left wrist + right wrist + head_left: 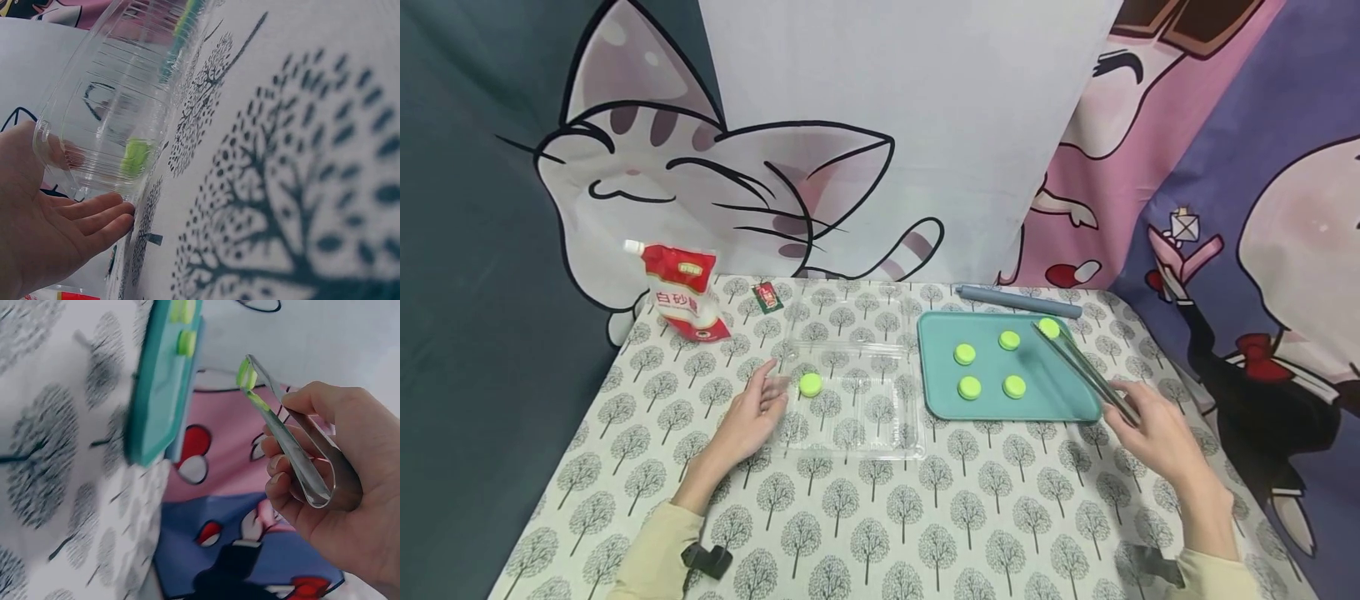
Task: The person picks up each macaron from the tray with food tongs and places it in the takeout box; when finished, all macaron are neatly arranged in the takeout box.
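Note:
My right hand [1157, 429] grips metal tongs [1093, 375] over the right side of a teal tray [936, 398]. Between the tong tips is a green disc [1048, 328]; the right wrist view shows this disc [247, 374] held above the tray [150, 425]. Several more green discs lie on the tray, among them one disc [964, 354] at its left. My left hand [752, 417], fingers extended, is at the left edge of a clear plastic container [857, 454], which holds one green disc [810, 384]. In the left wrist view the hand [69, 231] is beside the container wall [94, 125].
A red and white pouch [688, 292] with a white cap stands at the back left, near a small red and green packet [767, 297]. The container's clear lid [850, 312] lies behind its base. A grey-blue rod [1018, 301] lies behind the tray.

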Demonstrator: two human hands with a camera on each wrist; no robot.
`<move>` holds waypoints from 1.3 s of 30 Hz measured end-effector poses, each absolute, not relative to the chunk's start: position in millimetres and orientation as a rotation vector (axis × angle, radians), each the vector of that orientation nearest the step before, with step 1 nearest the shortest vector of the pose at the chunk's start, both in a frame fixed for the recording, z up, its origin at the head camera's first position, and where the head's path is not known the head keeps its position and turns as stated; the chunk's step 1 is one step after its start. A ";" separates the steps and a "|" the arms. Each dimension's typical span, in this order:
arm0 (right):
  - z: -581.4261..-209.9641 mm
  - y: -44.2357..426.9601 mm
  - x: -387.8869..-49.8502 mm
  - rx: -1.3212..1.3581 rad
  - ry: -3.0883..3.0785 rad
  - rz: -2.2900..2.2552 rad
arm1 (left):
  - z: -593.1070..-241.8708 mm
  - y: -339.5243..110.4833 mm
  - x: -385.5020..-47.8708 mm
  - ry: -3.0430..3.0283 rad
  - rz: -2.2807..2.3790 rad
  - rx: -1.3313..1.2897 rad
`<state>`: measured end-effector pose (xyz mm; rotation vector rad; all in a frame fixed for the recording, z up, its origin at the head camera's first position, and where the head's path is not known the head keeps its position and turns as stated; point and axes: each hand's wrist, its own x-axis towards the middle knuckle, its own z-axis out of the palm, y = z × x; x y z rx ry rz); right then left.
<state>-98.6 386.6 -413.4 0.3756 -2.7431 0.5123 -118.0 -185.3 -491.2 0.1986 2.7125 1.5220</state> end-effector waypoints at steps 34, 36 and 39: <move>-367.7 250.3 -107.8 0.940 -2.685 0.531 | -491.9 -185.8 -118.1 2.694 1.545 0.195; -368.2 242.3 -109.4 0.978 -2.679 0.529 | -491.9 -185.6 -118.0 2.692 1.546 0.194; -369.8 232.1 -112.1 1.046 -2.681 0.534 | -491.2 -185.3 -117.7 2.688 1.550 0.195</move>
